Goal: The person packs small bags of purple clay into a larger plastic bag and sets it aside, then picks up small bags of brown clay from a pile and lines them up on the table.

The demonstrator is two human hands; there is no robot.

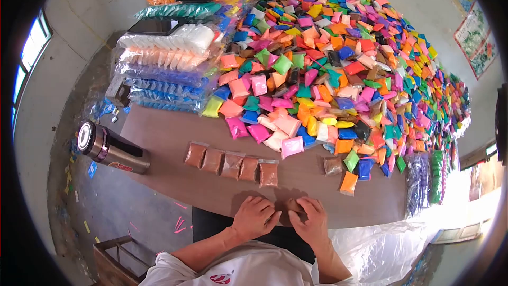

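My left hand (256, 216) rests at the table's near edge with its fingers curled in. Whatever it may hold is hidden. Close to its right, my right hand (310, 217) has its fingers closed on a small brown packet (293, 206), mostly covered by the fingers. Beyond my hands, several clear-wrapped brown packets (231, 165) lie side by side in a slightly slanting row. Another brown packet (333, 166) lies apart to the right, beside a green packet (351, 161), a blue packet (365, 169) and an orange packet (348, 184).
A large heap of coloured packets (317, 74) covers the back and right of the brown table (174, 132). Long bagged strips of packets (169, 58) are stacked at back left. A steel flask (114, 148) lies near the left edge. Purple and green strips (418, 185) lie at right.
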